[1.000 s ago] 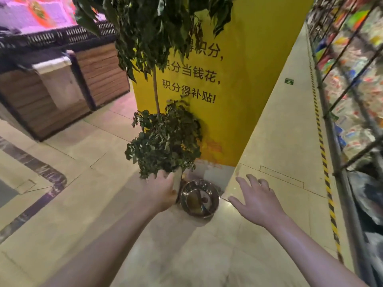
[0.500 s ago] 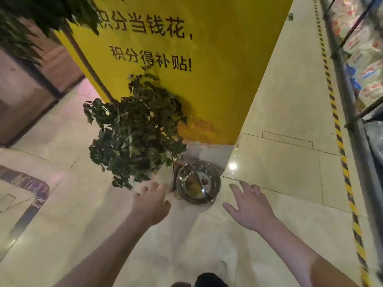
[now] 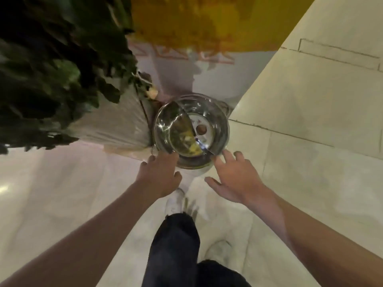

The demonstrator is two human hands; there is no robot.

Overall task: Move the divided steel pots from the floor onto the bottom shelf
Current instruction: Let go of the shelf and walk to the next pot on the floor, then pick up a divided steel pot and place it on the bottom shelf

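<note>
A round divided steel pot [image 3: 215, 125] stands on the pale tiled floor at the foot of a yellow pillar, its curved partition splitting it in two; it looks like a stack of more than one pot. My left hand [image 3: 160, 176] reaches its near left rim with fingers spread, fingertips at the edge. My right hand [image 3: 232, 179] is open at the near right rim, fingertips touching or almost touching it. Neither hand has closed on the pot. The shelf is out of view.
A leafy potted plant [image 3: 62, 79] in a white wrapped planter [image 3: 116, 125] stands directly left of the pot, touching or nearly so. The yellow pillar [image 3: 207, 23] rises behind. My legs and white shoe [image 3: 175, 200] are below the hands.
I have bent down and closed in; the view now looks straight down. Both hands moved forward from short of the pot to its near rim.
</note>
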